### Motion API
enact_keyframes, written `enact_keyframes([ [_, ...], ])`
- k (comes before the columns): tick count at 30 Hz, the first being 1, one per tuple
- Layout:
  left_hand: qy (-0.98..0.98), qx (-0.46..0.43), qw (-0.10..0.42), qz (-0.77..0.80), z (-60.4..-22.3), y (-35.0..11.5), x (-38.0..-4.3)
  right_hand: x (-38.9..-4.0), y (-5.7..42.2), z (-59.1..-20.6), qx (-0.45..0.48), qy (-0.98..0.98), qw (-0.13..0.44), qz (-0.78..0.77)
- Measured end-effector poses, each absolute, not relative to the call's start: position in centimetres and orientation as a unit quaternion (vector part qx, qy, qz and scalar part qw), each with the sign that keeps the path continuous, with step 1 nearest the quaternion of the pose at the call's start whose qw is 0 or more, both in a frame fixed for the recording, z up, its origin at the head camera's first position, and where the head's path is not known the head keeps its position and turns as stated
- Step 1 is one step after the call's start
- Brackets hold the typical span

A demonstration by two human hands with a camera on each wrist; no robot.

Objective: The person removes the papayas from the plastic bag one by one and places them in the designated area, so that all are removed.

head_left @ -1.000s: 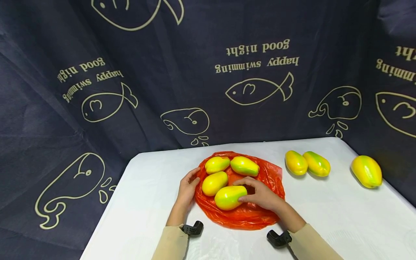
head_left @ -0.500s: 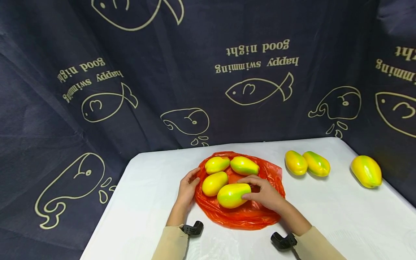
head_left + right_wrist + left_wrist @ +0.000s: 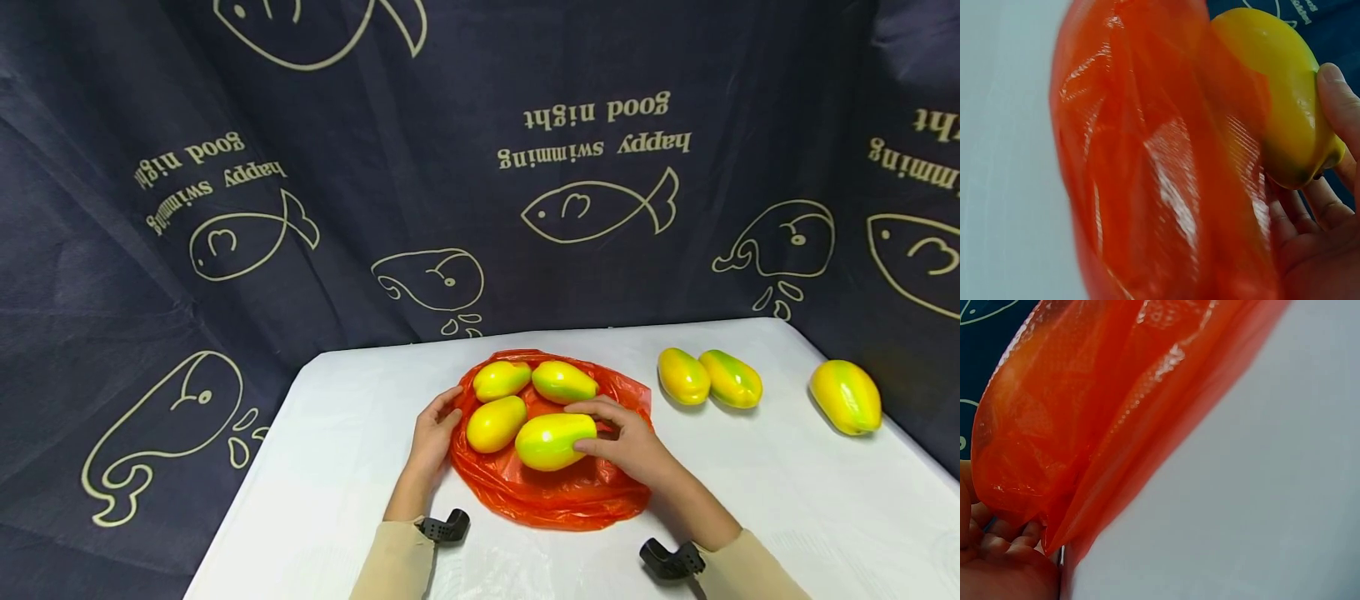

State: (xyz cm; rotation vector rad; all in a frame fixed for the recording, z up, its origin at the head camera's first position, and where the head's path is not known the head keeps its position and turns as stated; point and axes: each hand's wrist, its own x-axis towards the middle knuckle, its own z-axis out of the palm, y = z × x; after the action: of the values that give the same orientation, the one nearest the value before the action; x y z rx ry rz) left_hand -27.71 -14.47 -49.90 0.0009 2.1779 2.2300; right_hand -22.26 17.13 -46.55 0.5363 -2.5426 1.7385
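In the head view, my right hand [image 3: 626,442] grips the end of a yellow-green papaya [image 3: 553,442] over the opening of a red plastic bag [image 3: 555,504]. The right wrist view shows the thumb on one side of that papaya [image 3: 1294,106] and the fingers beneath it, with the bag wall partly in front. My left hand [image 3: 432,429] holds the bag's left rim; its curled fingers meet the gathered plastic in the left wrist view. Three more papayas lie in the bag: one at back left [image 3: 501,380], one at back right [image 3: 562,382], one at left [image 3: 495,424].
On the white table [image 3: 337,467], two papayas [image 3: 683,376] lie side by side right of the bag. Another papaya [image 3: 846,397] is near the table's right edge. A dark curtain [image 3: 337,167] with fish drawings hangs behind the table and along its sides.
My right hand has drawn the papaya rightward and slightly away from me, apart from the papaya at the bag's left. My left hand has stayed at the rim.
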Motion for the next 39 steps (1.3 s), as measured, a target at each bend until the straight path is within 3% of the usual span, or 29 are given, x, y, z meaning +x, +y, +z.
enact_keyframes([
  [22, 0.697, -0.006, 0.011, 0.717, -49.9, -14.4, -27.7, -21.0, 23.5, -45.0, 0.143, -0.813, 0.109, 0.554],
  [39, 0.699, -0.009, 0.010, 0.715, -49.9, -14.3, -27.7, -20.1, 27.4, -45.2, 0.107, -0.829, 0.145, 0.530],
])
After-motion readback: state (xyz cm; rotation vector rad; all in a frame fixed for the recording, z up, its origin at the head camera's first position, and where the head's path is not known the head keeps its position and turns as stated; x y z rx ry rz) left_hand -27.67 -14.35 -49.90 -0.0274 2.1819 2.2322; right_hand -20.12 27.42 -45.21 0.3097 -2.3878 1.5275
